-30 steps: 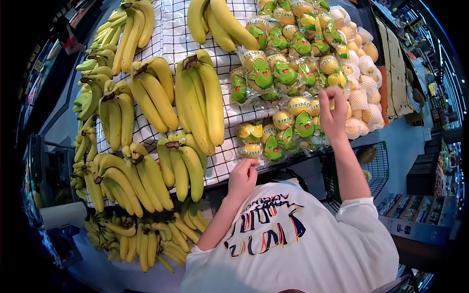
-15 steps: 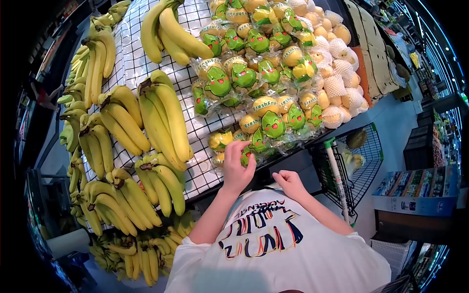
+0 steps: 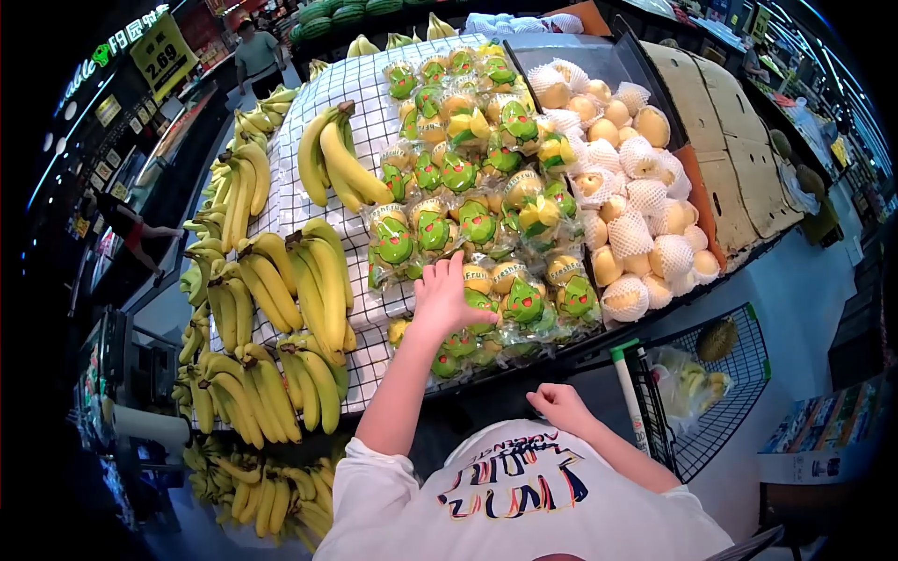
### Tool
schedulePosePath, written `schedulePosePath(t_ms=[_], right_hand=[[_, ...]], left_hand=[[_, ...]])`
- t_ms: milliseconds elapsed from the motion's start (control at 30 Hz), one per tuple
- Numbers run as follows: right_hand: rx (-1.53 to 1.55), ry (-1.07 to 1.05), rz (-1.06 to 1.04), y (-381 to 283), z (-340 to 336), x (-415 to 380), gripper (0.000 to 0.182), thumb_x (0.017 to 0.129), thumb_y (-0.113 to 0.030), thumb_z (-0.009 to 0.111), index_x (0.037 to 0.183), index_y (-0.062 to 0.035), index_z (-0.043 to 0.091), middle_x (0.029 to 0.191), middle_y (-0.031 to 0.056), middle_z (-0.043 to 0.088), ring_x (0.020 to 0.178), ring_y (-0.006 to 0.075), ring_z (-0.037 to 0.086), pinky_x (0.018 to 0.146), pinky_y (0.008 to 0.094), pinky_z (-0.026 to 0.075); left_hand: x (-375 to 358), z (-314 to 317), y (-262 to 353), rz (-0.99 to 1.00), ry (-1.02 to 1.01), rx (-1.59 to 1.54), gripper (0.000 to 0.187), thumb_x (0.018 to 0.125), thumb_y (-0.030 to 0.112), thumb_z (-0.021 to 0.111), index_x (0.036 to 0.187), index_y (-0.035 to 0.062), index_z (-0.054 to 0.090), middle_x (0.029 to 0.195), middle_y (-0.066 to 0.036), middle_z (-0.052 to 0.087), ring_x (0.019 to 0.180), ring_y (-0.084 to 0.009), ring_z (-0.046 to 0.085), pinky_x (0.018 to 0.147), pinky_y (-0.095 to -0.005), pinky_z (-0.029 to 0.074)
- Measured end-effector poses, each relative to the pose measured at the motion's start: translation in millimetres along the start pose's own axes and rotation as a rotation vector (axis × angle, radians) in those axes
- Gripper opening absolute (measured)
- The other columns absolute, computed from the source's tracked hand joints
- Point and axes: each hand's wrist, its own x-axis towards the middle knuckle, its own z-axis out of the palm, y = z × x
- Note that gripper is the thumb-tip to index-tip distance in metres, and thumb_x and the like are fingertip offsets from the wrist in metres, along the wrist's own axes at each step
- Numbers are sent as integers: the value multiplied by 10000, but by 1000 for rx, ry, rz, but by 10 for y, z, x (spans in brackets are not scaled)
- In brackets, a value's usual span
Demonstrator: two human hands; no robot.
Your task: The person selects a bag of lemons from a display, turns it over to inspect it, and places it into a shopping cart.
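Hand [image 3: 447,297], left, farther over bagged fruit [image 3: 475,222]

A grocery shop, shown by a price sign [image 3: 165,58]; displayed bananas [image 3: 323,290]; bagged fruit [image 3: 477,220]; a shopping cart [image 3: 632,397].

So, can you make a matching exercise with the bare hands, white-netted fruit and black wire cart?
1. Bare left hand
2. Bare right hand
3. Pale fruit in white foam nets
4. Black wire cart

A. Loosely curled near the white printed shirt
B. Open, over clear-wrapped packs with green cartoon faces
C. Carrying a spiky, rounded fruit
D. Right of those packs

Pairs: 1B, 2A, 3D, 4C
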Motion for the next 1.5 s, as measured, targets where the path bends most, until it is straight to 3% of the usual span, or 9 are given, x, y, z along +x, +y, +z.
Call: schedulePosePath(t_ms=[233,533,833,967,1133,1167,1267,1333,1500], right_hand=[[-20,-79,-95,235,-380,-117,345,945,-301,667,781,-2,622,586,88,555,524,185,494,540,343,422],[82,-173,-169,498,-550,-223,355,952,-297,660,773,5,611,578,72,533,530,159,463,536,334,405],[274,-194,-252,606,-480,-158,350,960,-241,672,732,8,580,581,16,494,575,83,418,535,292,381],[346,-208,-282,582,-473,-122,322,970,-222,663,735,-19,579,623,-36,504,597,49,416,538,253,363],[511,-235,-249,461,-552,-80,171,965,-159,666,845,-57,600,665,-67,497,599,26,406,541,218,338],[579,-302,-222,466,-557,-41,98,959,-111,655,1004,-66,580,700,-35,546,590,40,457,543,213,364],[769,-407,-145,183,-718,-147,238,963,-89,628,1167,-76,507,792,15,614,606,77,526,551,225,406],[785,-451,-212,104,-778,-133,444,969,-87,588,1361,-111,380,1092,122,636,724,163,640,611,267,510],[998,-490,-312,-332,-867,-345,902,915,-537,623,1543,-118,129,1373,218,511,1075,407,658,747,417,606]], left_hand=[[199,-114,108,-47,-157,220,1095,440,670,899,1237,3,554,1264,-176,532,1243,-349,434,1035,-457,382],[-54,-94,324,-137,17,273,1066,469,566,938,1274,33,486,1260,-147,584,1215,-371,459,1018,-460,442],[-310,15,220,-114,244,-6,954,556,356,967,1337,31,525,1217,-122,608,1098,-301,596,982,-425,498],[-401,-86,244,-245,171,-597,838,626,238,963,1289,8,504,1093,-79,629,979,-169,634,902,-326,528],[-484,-70,203,-250,246,-891,740,708,119,903,1302,15,475,1082,-74,626,983,-162,634,887,-324,531],[-522,-106,267,-238,250,-954,734,713,111,898,1304,11,473,1082,-74,626,984,-161,635,889,-324,532],[-701,-276,553,-201,193,-1064,728,718,95,889,1307,3,472,1093,-74,629,996,-154,638,897,-326,533],[-807,-361,766,-141,101,-1084,749,700,109,903,1314,50,479,1107,-50,621,1018,-135,618,921,-312,519],[-950,-196,1076,91,-69,-910,832,653,229,943,1287,64,429,1140,-78,601,1057,-168,592,923,-326,502]])
